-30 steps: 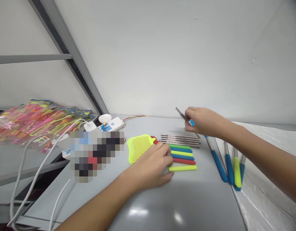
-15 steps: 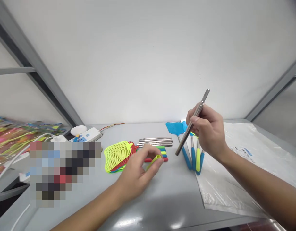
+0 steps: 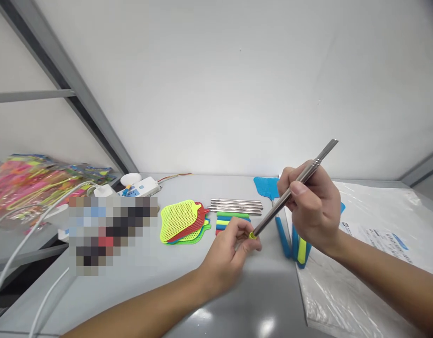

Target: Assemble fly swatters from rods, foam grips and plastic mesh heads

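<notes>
R hand (image 3: 313,206) grips a metal rod (image 3: 279,204) btwn thumb & fingers, rod tilted, top end up to the right. Its lower end sits at the mouth of a yellow handle (image 3: 252,235); can't tell how far in, if at all. L hand (image 3: 226,258) pinches that handle just above the table (image 3: 149,300); only the rim shows, rest hidden by fingers.

Behind L hand: loose handles (image 3: 223,222) side by side, green, blue, yellow & more, partly covered by the hand. Just beyond them, a row of spare rods (image 3: 237,206). To the left, a stack of swatter heads (image 3: 179,220), yellow on top, then red, w/ blue & green under.

Near R hand, partly hidden by it: swatters (image 3: 283,239) w/ blue & yellow handles, next to a clear-ish plastic bag (image 3: 343,291) w/ printed label. Far L: power strip (image 3: 146,187), white cable (image 3: 40,230), pile of colorful packets (image 3: 54,183).
</notes>
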`<state>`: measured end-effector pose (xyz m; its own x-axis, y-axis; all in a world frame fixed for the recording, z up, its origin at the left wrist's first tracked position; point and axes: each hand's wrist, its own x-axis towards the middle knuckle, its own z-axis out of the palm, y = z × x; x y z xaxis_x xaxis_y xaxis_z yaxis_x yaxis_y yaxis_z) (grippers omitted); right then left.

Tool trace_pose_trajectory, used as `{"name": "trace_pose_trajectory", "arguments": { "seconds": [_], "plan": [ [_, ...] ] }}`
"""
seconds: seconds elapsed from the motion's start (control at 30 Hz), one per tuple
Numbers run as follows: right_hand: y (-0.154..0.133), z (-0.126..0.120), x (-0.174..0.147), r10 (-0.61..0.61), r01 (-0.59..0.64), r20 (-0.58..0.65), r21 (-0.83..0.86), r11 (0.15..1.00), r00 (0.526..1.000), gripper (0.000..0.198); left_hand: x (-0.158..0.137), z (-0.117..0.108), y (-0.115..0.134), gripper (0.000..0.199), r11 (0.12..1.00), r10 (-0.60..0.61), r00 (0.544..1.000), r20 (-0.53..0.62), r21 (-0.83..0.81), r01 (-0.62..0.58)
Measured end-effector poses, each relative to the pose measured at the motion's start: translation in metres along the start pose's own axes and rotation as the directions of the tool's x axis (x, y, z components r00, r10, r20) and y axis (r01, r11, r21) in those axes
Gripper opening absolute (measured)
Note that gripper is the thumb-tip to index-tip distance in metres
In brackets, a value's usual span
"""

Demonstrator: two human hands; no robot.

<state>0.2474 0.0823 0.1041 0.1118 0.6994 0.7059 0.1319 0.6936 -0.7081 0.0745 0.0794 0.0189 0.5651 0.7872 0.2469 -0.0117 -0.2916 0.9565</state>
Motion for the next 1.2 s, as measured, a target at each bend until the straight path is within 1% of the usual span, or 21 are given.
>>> {"name": "trace_pose_trajectory", "arguments": {
  "seconds": [0.03,0.1,0.17,0.2,0.27,0.4,0.47,0.63,0.73,0.83,0.97,1.1,1.17,1.2],
  "plan": [
    [0.002,-0.001,0.001,0.003,-0.002,0.029,-0.007,1.000,1.000,0.017,0.000,0.000,-0.001,0.011,1.000,-0.020,1.000,0.004,-0.008,0.020],
    [0.008,-0.004,0.003,0.002,0.001,0.127,-0.022,1.000,0.992,0.015,0.000,0.001,-0.002,0.009,0.999,-0.042,0.999,0.017,-0.024,0.043],
    [0.012,-0.007,0.003,-0.012,0.017,0.234,-0.022,1.000,0.972,0.013,0.000,0.002,-0.001,0.009,0.999,-0.039,0.999,0.034,-0.017,0.040],
    [0.014,-0.008,0.003,-0.019,0.024,0.273,-0.015,1.000,0.962,0.012,0.001,0.001,-0.001,0.009,0.999,-0.034,0.998,0.043,-0.006,0.035],
    [0.016,-0.010,0.004,-0.025,0.023,0.311,0.010,1.000,0.950,0.013,0.001,0.000,0.001,0.008,0.999,-0.032,0.997,0.063,0.026,0.031],
    [0.017,-0.010,0.005,0.004,-0.029,0.340,0.070,0.997,0.941,0.014,0.001,-0.001,0.005,0.010,0.996,-0.035,0.994,0.100,0.088,0.026],
    [0.017,-0.009,0.005,-0.002,-0.028,0.353,0.080,0.996,0.936,0.014,0.001,-0.001,0.006,0.012,0.994,-0.033,0.994,0.105,0.110,0.022],
    [0.013,-0.005,0.004,-0.043,0.045,0.380,0.004,0.999,0.924,0.013,0.001,0.000,0.001,0.012,0.990,-0.056,0.996,0.072,0.135,0.046],
    [0.008,-0.003,-0.001,-0.057,0.089,0.366,-0.072,0.993,0.929,0.015,0.000,0.002,-0.002,0.011,0.991,-0.067,0.997,0.046,0.115,0.062],
    [0.002,0.000,-0.006,-0.074,0.113,0.347,-0.094,0.989,0.935,0.014,-0.001,0.002,0.000,0.010,0.991,-0.079,0.996,0.035,0.107,0.075],
    [-0.007,0.002,-0.010,-0.043,0.100,0.357,-0.143,0.985,0.933,0.012,-0.001,0.000,0.004,0.009,0.992,-0.020,0.998,0.067,0.129,0.011],
    [-0.013,-0.002,-0.013,-0.038,0.137,0.458,-0.185,0.973,0.888,0.013,0.000,-0.003,0.005,0.012,0.983,0.018,0.996,0.087,0.179,-0.033],
    [-0.014,-0.006,-0.014,-0.002,0.116,0.465,-0.218,0.969,0.885,0.012,0.000,-0.003,0.005,0.014,0.979,0.028,0.994,0.103,0.197,-0.048],
    [-0.015,-0.008,-0.014,0.041,0.082,0.450,-0.250,0.965,0.892,0.011,-0.001,-0.003,0.005,0.015,0.979,0.033,0.993,0.115,0.198,-0.055]
  ]
}}
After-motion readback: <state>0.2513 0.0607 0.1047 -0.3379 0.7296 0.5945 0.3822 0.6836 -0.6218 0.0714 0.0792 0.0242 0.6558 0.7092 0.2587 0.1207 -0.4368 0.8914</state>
